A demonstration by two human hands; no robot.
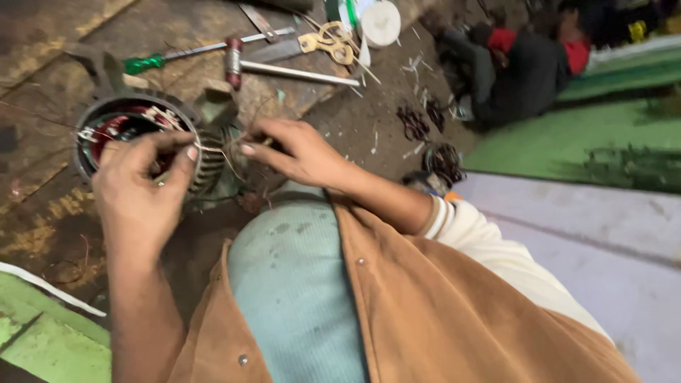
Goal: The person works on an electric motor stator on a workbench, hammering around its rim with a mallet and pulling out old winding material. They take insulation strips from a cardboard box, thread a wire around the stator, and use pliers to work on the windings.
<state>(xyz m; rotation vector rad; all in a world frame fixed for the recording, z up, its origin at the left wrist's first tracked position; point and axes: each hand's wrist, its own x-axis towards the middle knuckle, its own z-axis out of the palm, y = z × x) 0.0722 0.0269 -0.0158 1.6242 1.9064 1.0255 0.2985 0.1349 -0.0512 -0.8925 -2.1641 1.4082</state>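
workbench (42,213): dark, stained wood with yellowish patches, seen from above and at a tilt; it carries the motor part and a scatter of tools
person nearby (525,67): someone in dark clothing with red sits on the floor at upper right, well apart from the work; their hands are not clear
stator (145,142): a round, ribbed metal motor housing lying on the bench just ahead of the wearer's body, open end up, with reddish copper coils and pale insulation showing inside
left hand (142,188): over the near rim of the stator, thumb and forefinger pinched shut on a thin wire
right hand (298,152): just right of the stator, fingertips drawn together on the other stretch of the same strand, as far as the blur lets me tell
wire (216,150): a fine, pale strand running between the two hands, beside the housing's ribs
step in hand: judging by the pinch on both sides, a winding lead is being drawn out or straightened
next move calls for: steady, even tension and small finger work, so the strand neither kinks nor snaps
hammer (284,67): lies beyond the stator, untouched
screwdriver (206,51): green handle, long shaft, lying beside the hammer
scissors (326,41): yellow handles, at the far edge of the bench
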